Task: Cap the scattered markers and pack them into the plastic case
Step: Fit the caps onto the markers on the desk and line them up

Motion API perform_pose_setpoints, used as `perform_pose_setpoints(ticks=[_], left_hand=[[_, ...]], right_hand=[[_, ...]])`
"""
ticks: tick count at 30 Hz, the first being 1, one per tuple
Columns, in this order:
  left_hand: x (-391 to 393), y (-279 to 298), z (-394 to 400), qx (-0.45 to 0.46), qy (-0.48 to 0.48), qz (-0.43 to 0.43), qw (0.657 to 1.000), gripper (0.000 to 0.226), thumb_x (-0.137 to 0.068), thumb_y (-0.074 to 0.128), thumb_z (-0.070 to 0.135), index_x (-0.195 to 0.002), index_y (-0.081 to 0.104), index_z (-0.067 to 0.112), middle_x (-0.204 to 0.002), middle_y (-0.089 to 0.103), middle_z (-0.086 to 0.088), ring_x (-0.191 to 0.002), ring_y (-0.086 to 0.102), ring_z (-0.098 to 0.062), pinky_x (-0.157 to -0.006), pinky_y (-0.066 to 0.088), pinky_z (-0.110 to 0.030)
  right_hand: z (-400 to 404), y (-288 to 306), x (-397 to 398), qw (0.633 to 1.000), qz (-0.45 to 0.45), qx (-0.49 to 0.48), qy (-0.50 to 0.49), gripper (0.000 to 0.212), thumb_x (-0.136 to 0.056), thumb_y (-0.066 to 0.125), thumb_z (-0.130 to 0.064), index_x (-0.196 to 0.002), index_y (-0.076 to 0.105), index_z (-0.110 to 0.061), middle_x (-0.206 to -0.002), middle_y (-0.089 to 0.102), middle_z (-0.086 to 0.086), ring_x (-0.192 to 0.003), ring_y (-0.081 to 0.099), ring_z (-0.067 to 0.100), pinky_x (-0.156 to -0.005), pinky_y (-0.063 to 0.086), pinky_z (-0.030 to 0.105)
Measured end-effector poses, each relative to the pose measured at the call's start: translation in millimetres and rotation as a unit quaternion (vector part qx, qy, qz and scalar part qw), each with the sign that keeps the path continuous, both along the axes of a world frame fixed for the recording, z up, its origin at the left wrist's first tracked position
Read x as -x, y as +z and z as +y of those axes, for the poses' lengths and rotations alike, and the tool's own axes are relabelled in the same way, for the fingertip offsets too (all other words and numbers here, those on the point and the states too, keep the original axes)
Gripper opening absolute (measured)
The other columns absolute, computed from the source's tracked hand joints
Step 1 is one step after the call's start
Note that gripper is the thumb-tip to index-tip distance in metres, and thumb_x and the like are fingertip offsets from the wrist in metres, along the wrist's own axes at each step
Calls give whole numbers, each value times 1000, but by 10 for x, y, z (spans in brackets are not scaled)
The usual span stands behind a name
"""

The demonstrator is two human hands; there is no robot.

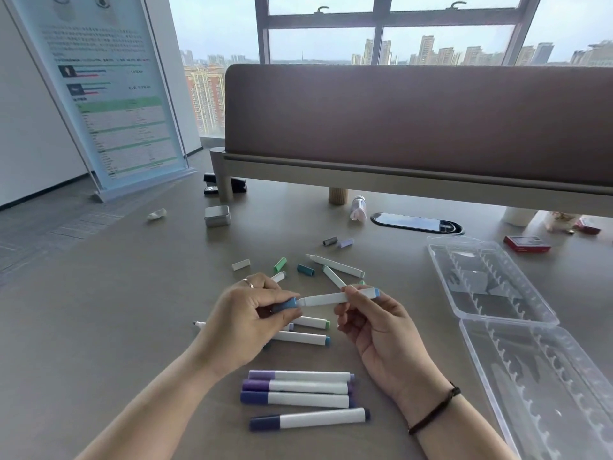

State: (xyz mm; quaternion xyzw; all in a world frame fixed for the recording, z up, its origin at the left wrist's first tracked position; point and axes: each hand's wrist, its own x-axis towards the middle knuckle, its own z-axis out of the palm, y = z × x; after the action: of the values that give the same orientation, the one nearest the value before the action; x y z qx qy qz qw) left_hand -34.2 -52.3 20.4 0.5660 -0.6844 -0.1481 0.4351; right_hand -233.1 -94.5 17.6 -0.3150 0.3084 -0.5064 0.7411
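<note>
Head view shows both hands raised just above the desk (99, 310), working one marker between them. The right hand (378, 327) pinches the white barrel of a blue marker (335, 297) near its tail end, fingers curled around it. The left hand (245, 323) grips a blue cap (286, 304) between thumb and fingers, and that cap sits right at the marker's tip; whether it is pushed fully home I cannot tell.

Just nearer the body than the hands, between the two forearms, lie four capped markers (303, 395) in purple and dark blue, set side by side. By the look of them they are finished with capping but not yet packed.

Beneath and just beyond the left hand lie more uncapped markers (335, 265), some partly hidden under the palm, one poking its tip out to that hand's left. Loose caps (305, 269) in white, green, teal, grey and lilac lie scattered farther out from both hands.

Well off to the right of the right hand, the clear plastic case (491, 280) lies open, its slotted tray holding no marker that I can see.

My judgement: capping is under halfway done, and packing has not begun.
</note>
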Motion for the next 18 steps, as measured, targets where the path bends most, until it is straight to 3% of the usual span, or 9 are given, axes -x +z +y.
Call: perform_pose_setpoints(ticks=[5, 10, 13, 18], left_hand=[[27, 48, 58, -2, -40, -35, 999, 24, -84, 71, 34, -105, 78, 27, -79, 69, 21, -65, 62, -7, -59, 46, -16], [22, 52, 46, 11, -45, -46, 998, 26, -85, 67, 39, -106, 78, 27, -82, 71, 16, -76, 65, -8, -68, 47, -18], [18, 56, 47, 12, -48, -72, 996, 33, -85, 68, 36, -114, 76, 23, -82, 67, 19, -82, 63, -4, -72, 42, -10], [61, 65, 57, 21, -37, -40, 998, 36, -81, 70, 34, -116, 74, 25, -86, 62, 19, -86, 61, -7, -73, 41, -9]], right_hand=[[19, 8, 0, 999, 29, 18, 5, 27, -71, 72, -15, -89, 69, 4, -66, 63, 18, -56, 56, 20, -55, 52, 25], [42, 34, 5, 999, 39, 12, 4, 29, -71, 72, -17, -87, 68, 6, -65, 64, 18, -51, 57, 20, -53, 53, 25], [49, 25, -8, 998, 56, 21, 5, 24, -71, 73, -20, -80, 71, 3, -65, 65, 17, -50, 58, 21, -52, 54, 26], [70, 27, -14, 997, 68, 33, 28, 24, -71, 74, -19, -80, 71, 3, -68, 67, 19, -52, 61, 23, -53, 55, 29]])
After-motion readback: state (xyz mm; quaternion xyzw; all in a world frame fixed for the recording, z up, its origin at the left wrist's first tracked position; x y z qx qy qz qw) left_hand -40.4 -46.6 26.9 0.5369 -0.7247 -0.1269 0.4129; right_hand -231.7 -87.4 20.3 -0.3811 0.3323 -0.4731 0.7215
